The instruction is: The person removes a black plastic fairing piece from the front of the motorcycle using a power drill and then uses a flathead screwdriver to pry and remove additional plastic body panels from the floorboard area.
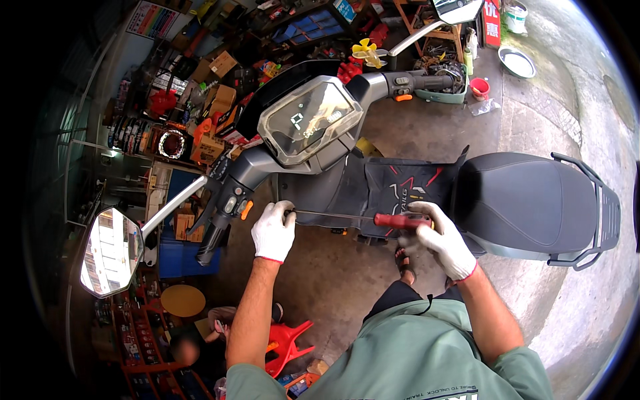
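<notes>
Both my hands wear white knit gloves with red cuffs. A long screwdriver lies level between them, its red handle [393, 221] at the right and its thin shaft [333, 215] running left. My right hand [448, 245] is closed round the handle's rear end. My left hand [273, 233] pinches the far end of the shaft; a small dark bit shows at its fingertips, and whether that is the tip or a separate part I cannot make out. Just beyond stands a dark grey electric scooter [320, 183], with its lit display [310, 121] above my left hand.
The scooter's seat [530, 200] is at the right, its left mirror [112, 252] at the left. Crowded shelves and boxes [223, 63] fill the far left. A person [193, 347] sits at lower left near a red plastic stool [287, 347]. A green basin [443, 95] stands far right.
</notes>
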`<state>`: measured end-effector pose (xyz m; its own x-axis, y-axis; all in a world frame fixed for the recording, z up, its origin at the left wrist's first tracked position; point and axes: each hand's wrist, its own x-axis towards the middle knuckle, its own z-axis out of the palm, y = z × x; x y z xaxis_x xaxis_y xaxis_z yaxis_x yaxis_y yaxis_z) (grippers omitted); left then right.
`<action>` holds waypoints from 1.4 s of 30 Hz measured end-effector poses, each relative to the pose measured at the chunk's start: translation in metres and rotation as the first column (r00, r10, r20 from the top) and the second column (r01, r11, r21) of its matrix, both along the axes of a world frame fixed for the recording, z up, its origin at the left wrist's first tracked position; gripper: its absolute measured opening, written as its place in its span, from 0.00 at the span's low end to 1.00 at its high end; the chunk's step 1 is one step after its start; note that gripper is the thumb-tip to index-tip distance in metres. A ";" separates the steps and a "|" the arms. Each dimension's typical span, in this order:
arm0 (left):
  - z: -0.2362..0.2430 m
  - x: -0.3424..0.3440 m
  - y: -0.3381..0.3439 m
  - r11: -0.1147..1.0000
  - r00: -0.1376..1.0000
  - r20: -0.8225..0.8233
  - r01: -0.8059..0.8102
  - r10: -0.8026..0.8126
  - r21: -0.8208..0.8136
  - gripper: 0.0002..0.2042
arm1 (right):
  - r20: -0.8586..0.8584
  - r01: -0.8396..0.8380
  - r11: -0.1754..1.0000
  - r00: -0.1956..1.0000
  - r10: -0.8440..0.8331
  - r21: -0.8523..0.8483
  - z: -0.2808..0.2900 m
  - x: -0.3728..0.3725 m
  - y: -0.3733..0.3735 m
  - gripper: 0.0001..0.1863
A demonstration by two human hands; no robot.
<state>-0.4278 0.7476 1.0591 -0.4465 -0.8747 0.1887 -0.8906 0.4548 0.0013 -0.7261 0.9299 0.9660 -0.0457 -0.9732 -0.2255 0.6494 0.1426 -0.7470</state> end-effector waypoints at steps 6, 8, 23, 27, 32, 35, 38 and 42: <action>0.001 -0.001 -0.001 1.000 1.000 0.003 0.008 -0.008 -0.014 0.08 | -0.314 0.033 0.994 0.947 -0.065 -0.104 0.002 -0.002 -0.001 0.18; 0.000 -0.001 -0.001 1.000 1.000 -0.005 0.002 -0.002 -0.007 0.08 | -0.009 0.054 0.992 0.998 -0.056 -0.111 0.003 -0.003 -0.001 0.18; -0.001 0.000 -0.003 0.999 0.999 0.013 0.041 -0.040 -0.029 0.08 | -0.272 0.031 0.981 0.959 -0.084 -0.192 -0.012 -0.003 -0.003 0.05; -0.002 -0.001 -0.005 0.991 0.993 0.045 0.113 -0.110 -0.078 0.06 | -0.187 0.080 0.970 0.974 -0.125 -0.231 -0.014 -0.001 -0.005 0.06; 0.002 -0.012 -0.006 0.977 0.963 0.179 0.211 -0.200 -0.040 0.04 | -0.180 0.157 0.953 0.962 -0.207 -0.260 -0.005 -0.008 -0.003 0.06; 0.003 -0.019 0.000 0.952 0.936 0.175 0.297 -0.306 0.075 0.03 | -0.228 0.293 0.921 0.908 -0.352 -0.256 0.001 -0.020 0.011 0.08; -0.013 -0.015 0.021 0.860 0.891 0.041 0.423 -0.452 0.284 0.05 | -0.228 0.427 0.903 0.876 -0.425 -0.046 -0.003 -0.030 0.038 0.15; -0.078 0.025 0.051 0.673 0.850 -0.153 0.498 -0.504 0.547 0.06 | -0.442 0.594 0.803 0.732 -0.518 0.044 -0.032 -0.020 0.084 0.14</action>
<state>-0.4032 0.7984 0.9810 -0.8474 -0.4657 -0.2551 -0.5308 0.7546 0.3859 -0.7462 1.0136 0.9344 -0.6868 -0.6911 -0.2250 0.3125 -0.0012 -0.9499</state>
